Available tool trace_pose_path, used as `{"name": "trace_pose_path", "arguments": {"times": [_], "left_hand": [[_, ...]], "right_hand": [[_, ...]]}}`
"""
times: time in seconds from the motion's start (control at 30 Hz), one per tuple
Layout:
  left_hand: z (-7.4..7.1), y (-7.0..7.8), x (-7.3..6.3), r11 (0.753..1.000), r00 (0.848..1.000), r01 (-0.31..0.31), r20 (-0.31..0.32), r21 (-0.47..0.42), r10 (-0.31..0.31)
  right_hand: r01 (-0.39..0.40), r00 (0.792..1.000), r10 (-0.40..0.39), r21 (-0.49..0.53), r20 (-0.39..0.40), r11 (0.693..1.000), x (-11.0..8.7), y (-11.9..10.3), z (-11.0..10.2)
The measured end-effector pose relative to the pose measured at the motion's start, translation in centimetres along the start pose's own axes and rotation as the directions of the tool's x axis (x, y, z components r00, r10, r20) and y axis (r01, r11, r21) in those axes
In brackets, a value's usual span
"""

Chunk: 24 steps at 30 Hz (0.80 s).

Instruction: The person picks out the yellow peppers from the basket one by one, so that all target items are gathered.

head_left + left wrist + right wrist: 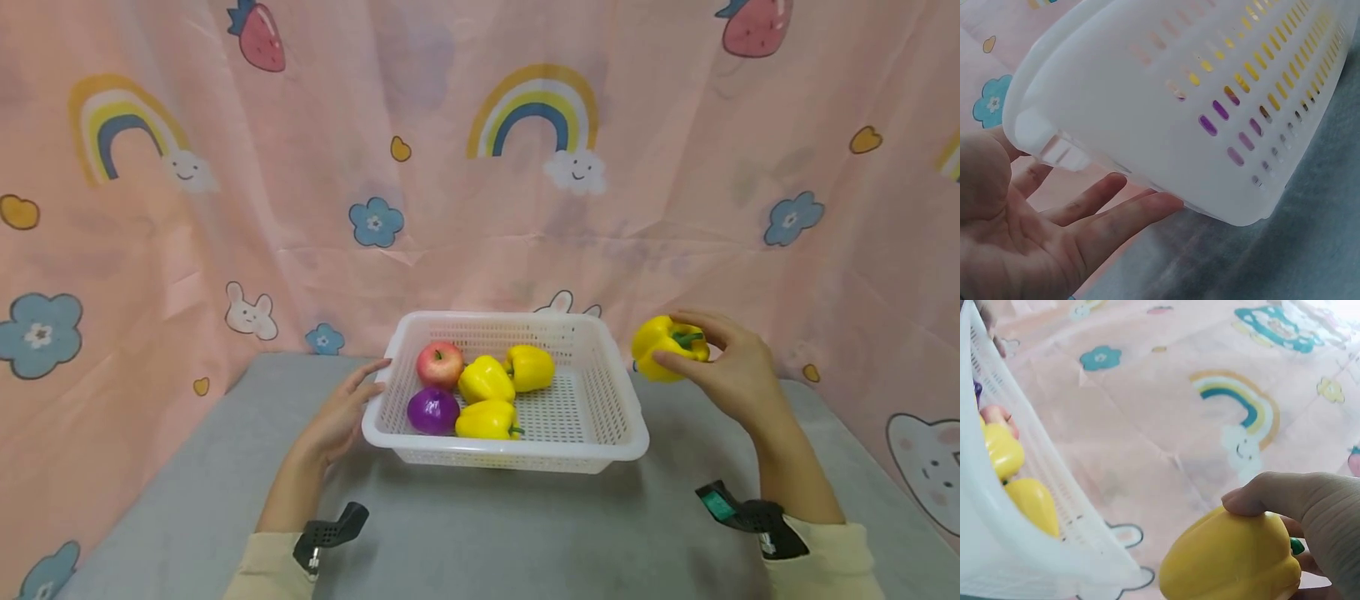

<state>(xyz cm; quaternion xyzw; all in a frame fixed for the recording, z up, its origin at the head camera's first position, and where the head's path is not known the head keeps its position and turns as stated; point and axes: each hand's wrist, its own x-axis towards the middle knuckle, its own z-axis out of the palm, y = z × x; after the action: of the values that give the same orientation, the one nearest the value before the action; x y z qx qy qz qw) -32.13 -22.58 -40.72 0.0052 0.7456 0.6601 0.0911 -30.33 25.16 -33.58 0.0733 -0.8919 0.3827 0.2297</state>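
Note:
A white plastic basket (504,447) with slotted walls stands on the table. Inside it lie a red apple (440,365), a shiny purple onion-like ball (433,411) and three yellow bell peppers (487,380), grouped toward the left. My left hand (341,414) holds the basket's left rim, its fingers against the outer wall below the edge in the left wrist view. Off the basket's right side, my right hand (731,367) grips another yellow bell pepper (1225,556) between thumb and fingers, raised above the table. This pepper's green stem (1297,545) points toward the palm.
A grey cloth (480,533) covers the table. Behind it hangs a pink curtain (465,275) printed with rainbows, flowers and rabbits, close to the basket's far side. Each wrist wears a black strap mount (330,533).

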Motion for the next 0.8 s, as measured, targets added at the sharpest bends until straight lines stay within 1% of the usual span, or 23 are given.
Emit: {"name": "trace_pose_path", "arguments": {"times": [0.17,0.4,0.53,0.67,0.8], "left_hand": [[0.1,0.0,0.2,1.000,1.000,-0.014,-0.021,0.010,0.014],[0.2,-0.1,0.1,1.000,1.000,-0.010,-0.029,0.011,0.010],[0.1,-0.1,-0.2,1.000,1.000,-0.017,-0.016,0.005,0.017],[-0.1,-0.1,-0.4,1.000,1.000,-0.005,-0.018,0.005,0.005],[0.0,-0.1,-0.1,1.000,1.000,-0.009,-0.011,0.008,0.010]], "right_hand": [[-0.022,0.999,0.022,-0.004,-0.031,1.000,0.5,1.8,0.7],[-0.020,0.998,0.018,-0.048,-0.061,0.999,0.9,4.0,1.5],[-0.053,0.997,0.050,-0.050,-0.053,0.997,1.0,5.0,1.9],[-0.068,0.997,0.065,-0.047,-0.047,0.997,1.1,6.0,2.5],[-0.074,0.996,0.071,-0.057,-0.051,0.996,1.1,6.9,2.7]]}}
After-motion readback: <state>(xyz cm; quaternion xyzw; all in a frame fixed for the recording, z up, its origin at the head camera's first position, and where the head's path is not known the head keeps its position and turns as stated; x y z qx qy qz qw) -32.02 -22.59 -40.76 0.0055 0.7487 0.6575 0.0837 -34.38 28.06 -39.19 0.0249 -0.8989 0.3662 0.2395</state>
